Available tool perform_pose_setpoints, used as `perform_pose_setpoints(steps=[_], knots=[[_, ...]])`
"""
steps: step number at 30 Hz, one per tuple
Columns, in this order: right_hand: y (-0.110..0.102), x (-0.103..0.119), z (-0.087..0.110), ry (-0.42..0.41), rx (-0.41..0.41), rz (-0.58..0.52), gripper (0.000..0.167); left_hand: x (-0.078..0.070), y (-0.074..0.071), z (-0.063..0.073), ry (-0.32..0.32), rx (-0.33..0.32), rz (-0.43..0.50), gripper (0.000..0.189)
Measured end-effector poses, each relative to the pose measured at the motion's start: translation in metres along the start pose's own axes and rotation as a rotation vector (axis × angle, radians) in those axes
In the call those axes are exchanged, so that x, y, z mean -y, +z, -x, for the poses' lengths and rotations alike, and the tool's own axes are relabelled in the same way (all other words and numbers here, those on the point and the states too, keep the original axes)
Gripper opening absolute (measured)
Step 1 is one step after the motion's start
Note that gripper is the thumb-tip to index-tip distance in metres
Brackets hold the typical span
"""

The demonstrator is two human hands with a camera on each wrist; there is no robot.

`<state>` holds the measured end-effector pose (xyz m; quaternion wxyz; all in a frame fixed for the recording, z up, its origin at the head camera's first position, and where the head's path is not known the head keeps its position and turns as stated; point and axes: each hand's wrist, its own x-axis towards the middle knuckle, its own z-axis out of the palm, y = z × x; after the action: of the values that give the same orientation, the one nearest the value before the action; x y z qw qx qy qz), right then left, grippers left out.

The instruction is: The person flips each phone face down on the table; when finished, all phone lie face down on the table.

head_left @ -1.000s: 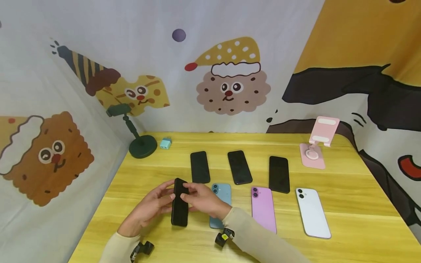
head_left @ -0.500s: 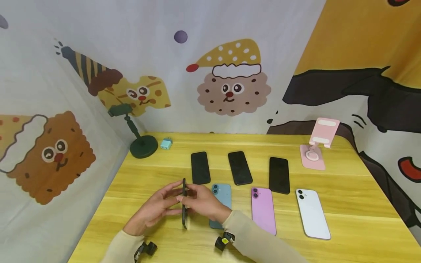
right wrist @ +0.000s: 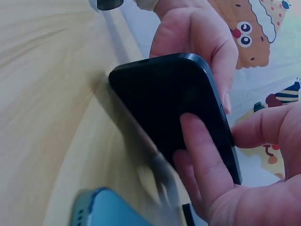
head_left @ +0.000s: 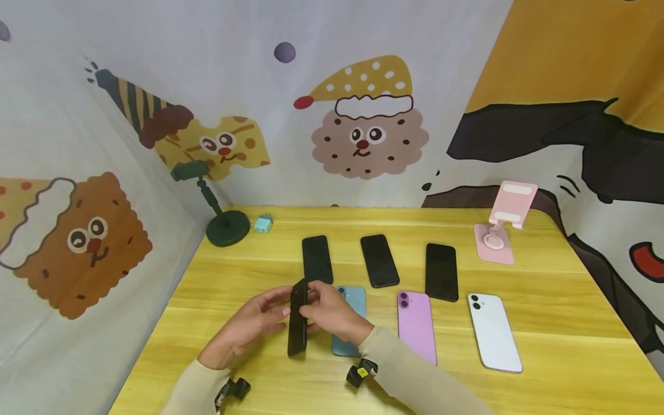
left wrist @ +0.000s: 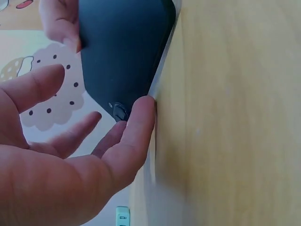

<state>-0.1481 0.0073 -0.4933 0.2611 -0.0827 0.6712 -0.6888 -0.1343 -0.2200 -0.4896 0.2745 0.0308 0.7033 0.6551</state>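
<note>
Head view: both hands (head_left: pixel 290 320) around tilted black phone (head_left: pixel 298 317).

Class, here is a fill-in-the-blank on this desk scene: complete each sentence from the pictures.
1. Both hands hold a ____ phone on its edge.
2. The right hand partly covers the ____ phone lying behind it.
3. The pink stand is at the table's far ____ corner.

Missing words: black; blue; right
</note>
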Motion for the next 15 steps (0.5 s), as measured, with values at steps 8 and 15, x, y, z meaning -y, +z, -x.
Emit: perform_pose_setpoints(steps=[8, 15], knots=[[-0.0056, -0.0062, -0.0045, -0.010, -0.025, -0.067, 0.047, -0.0024, -0.0006, 0.0009, -0.027, -0.034, 0.026, 0.072], [-0.0054, -0.0067, -0.0069, -0.023, -0.015, -0.096, 0.047, 0.0003, 0.0011, 0.0000, -0.034, -0.096, 0.023, 0.072]])
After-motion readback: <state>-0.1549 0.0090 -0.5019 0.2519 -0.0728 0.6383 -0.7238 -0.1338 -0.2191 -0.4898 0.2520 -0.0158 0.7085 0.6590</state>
